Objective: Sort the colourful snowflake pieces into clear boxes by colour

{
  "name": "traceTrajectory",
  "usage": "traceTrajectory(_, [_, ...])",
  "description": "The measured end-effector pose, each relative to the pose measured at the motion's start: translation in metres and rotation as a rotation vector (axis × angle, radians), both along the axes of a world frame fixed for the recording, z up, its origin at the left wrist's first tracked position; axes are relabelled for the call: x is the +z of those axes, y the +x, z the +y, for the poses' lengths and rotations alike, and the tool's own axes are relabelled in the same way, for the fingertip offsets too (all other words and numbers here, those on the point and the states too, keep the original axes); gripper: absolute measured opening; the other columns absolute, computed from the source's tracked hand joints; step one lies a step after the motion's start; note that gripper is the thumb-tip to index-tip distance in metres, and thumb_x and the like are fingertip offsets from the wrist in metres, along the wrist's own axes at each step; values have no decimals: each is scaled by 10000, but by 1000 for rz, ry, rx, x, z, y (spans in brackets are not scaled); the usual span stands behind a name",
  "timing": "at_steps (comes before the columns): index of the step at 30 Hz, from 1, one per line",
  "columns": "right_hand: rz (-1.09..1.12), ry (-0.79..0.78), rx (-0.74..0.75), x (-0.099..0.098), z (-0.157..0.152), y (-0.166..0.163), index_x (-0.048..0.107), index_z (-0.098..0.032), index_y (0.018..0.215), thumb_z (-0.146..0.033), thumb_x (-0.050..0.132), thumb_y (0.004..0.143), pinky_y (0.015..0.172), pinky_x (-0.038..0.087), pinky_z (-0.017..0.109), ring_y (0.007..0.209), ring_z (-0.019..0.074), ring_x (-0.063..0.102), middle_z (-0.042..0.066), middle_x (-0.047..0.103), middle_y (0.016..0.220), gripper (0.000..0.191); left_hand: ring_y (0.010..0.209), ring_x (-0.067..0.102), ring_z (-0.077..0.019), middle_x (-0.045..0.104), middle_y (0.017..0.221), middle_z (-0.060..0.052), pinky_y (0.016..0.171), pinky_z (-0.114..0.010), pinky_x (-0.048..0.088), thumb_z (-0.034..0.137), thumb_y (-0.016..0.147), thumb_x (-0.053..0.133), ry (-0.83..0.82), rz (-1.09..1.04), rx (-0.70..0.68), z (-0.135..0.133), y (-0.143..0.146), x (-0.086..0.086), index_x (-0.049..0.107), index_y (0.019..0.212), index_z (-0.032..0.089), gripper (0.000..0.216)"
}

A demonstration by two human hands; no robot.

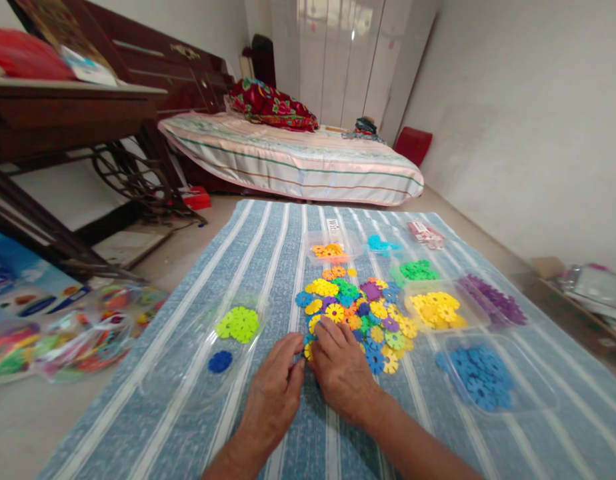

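A mixed heap of flat, flower-shaped plastic pieces [361, 307] in many colours lies on a blue striped cloth [268, 247]. Both hands rest at the heap's near edge, side by side and touching. My left hand [275, 390] has its fingers curled together at the pile's edge. My right hand [341, 367] lies knuckles up, its fingers bent down onto the near pieces. What the fingers pinch is hidden. A lime green cluster [239, 323] and one dark blue piece [221, 361] sit in a clear tray to the left.
Clear trays hold sorted pieces: yellow [435, 308], blue [478, 377], purple [493, 300], green [418, 270], orange [329, 251], cyan [381, 243]. A plastic bag of toys [83, 333] lies on the left floor. A bed [298, 157] and a dark table [63, 113] stand beyond.
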State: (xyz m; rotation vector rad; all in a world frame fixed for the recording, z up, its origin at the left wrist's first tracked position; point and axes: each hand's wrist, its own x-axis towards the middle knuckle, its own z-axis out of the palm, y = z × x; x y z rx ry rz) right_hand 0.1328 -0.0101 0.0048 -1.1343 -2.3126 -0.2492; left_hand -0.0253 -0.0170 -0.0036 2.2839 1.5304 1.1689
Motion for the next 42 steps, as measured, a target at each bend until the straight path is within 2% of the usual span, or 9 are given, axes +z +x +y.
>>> traceTrajectory(4, [76,39,29,3,-5,4,622,-153,941,-146,444,891,1042,318,454,1200,248,431,103,594,1143,186,1009,650,-183,663,1101,-87,822,-289,570,212,874,448,30,28,-11,3,0,1,547,1123,172,271])
traceTrajectory(9, [106,121,-25,32,13,35,621,-162,809,-141,445,890,994,365,421,1098,220,488,89,628,1008,195,1022,648,-196,672,1092,-88,813,-297,575,259,875,468,59,57,-7,6,-3,0,557,1107,172,263])
traceTrajectory(16, [14,306,-292,89,55,121,619,-175,707,-175,462,895,807,410,328,871,188,543,74,630,825,245,1030,648,-202,676,1099,-88,811,-300,576,287,873,462,39,87,8,5,-5,0,575,1088,174,268])
traceTrajectory(19, [-112,310,-486,99,53,152,606,-175,655,-211,462,897,769,379,324,792,187,534,68,617,754,284,1028,649,-205,677,1099,-92,809,-300,576,294,871,461,30,89,13,5,-5,0,582,1078,170,270])
traceTrajectory(23, [-184,233,-652,85,32,163,593,-181,613,-271,486,890,745,358,342,715,193,515,54,585,655,311,1027,650,-206,678,1099,-95,821,-308,573,298,870,463,28,90,10,6,-4,-3,584,1076,170,271])
traceTrajectory(28, [71,90,-369,53,-6,115,600,-176,686,-214,475,907,779,417,329,796,185,544,56,602,741,256,1049,639,-215,670,1110,-108,851,-331,562,308,873,462,17,84,5,7,-5,-4,583,1074,165,274])
traceTrajectory(32, [212,32,-195,39,-25,66,611,-179,763,-152,472,896,866,439,366,920,200,547,68,620,841,194,1066,629,-218,661,1128,-113,855,-338,560,314,873,466,-21,74,0,7,-6,-2,584,1074,170,274])
traceTrajectory(36, [215,-66,-181,31,-28,42,618,-178,835,-164,500,876,890,450,410,972,225,543,77,622,909,125,1052,634,-221,660,1130,-112,875,-357,551,319,867,480,-35,50,3,6,-6,-2,583,1081,181,275])
traceTrajectory(42, [197,-85,-267,21,-26,38,610,-184,839,-157,522,848,963,416,461,1127,264,486,103,601,1059,93,1055,631,-217,652,1145,-117,870,-354,551,287,868,466,12,53,7,4,-3,-5,581,1098,175,280])
